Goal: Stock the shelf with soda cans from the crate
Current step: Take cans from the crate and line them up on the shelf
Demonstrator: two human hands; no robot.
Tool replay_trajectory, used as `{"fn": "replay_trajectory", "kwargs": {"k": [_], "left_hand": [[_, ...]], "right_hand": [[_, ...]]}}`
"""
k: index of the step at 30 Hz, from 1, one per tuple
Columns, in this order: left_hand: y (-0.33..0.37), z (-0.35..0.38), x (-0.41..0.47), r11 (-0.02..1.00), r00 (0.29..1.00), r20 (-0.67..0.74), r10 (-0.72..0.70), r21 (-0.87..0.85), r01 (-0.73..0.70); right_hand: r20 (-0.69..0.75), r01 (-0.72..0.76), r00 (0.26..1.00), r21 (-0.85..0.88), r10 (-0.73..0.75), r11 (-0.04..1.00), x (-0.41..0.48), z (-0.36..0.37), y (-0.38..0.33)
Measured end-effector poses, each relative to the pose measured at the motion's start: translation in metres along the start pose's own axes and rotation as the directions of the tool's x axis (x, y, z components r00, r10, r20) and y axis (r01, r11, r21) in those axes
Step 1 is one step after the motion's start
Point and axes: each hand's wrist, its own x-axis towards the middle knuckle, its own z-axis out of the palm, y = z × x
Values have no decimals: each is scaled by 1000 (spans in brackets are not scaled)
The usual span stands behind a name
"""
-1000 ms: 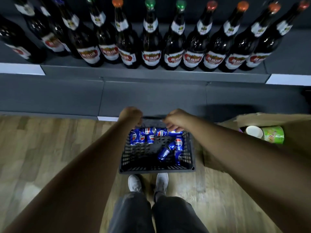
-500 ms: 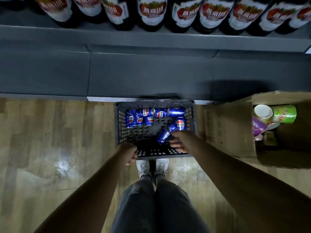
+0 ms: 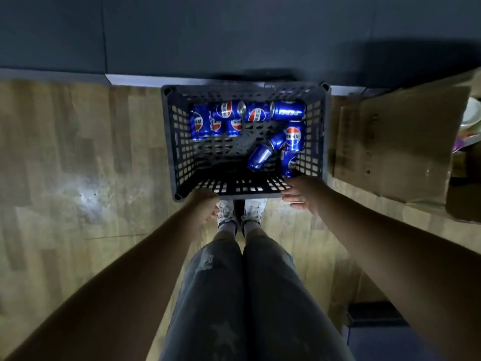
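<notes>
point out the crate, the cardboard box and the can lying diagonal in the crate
crate (image 3: 179,142): head view, on its left wall
cardboard box (image 3: 395,142): head view, on its open flap
diagonal can (image 3: 260,158): head view, on the middle of its blue side

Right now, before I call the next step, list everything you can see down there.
crate: one, black plastic, on the floor against the shelf base
cans: about ten, blue, lying in the crate along its far and right sides
shelf base: one, dark grey, top of view
cardboard box: one, brown, right of the crate
floor: light wood
shoes: two, white, just behind the crate
legs: two, dark jeans, bottom centre
left hand: at the crate's near left corner, grip unclear
right hand: fingers straight, at the near right corner, holding nothing
</notes>
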Motion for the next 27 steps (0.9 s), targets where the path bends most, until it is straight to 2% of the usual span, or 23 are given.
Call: {"fn": "replay_trajectory", "kwargs": {"k": [6, 11, 14, 16, 20, 24, 27], "left_hand": [[8, 3, 69, 996, 997, -20, 79, 48, -78], [11, 19, 153, 999, 997, -65, -39, -38, 37], [-1, 33, 192, 998, 996, -55, -64, -4, 64], [-14, 43, 213, 997, 999, -49, -11, 70, 14], [-34, 63, 256, 982, 987, -53, 153, 119, -146], [-34, 78, 298, 987, 986, -62, 156, 57, -153], [-29, 84, 330, 985, 990, -28, 135, 115, -131]], "right_hand": [[-69, -13, 998, -144, 3, 989, 72, 4, 1], [8, 1, 1000, -284, 2, 959, 138, 26, 7], [-4, 90, 995, -420, -101, 903, 180, 37, 17], [-5, 140, 987, -483, -162, 865, 206, 41, 22], [-139, 226, 937, -463, -322, 857, 257, 42, 25], [-245, 221, 911, -389, -332, 894, 296, 46, 29], [-294, 217, 897, -355, -329, 909, 321, 51, 31]]}}
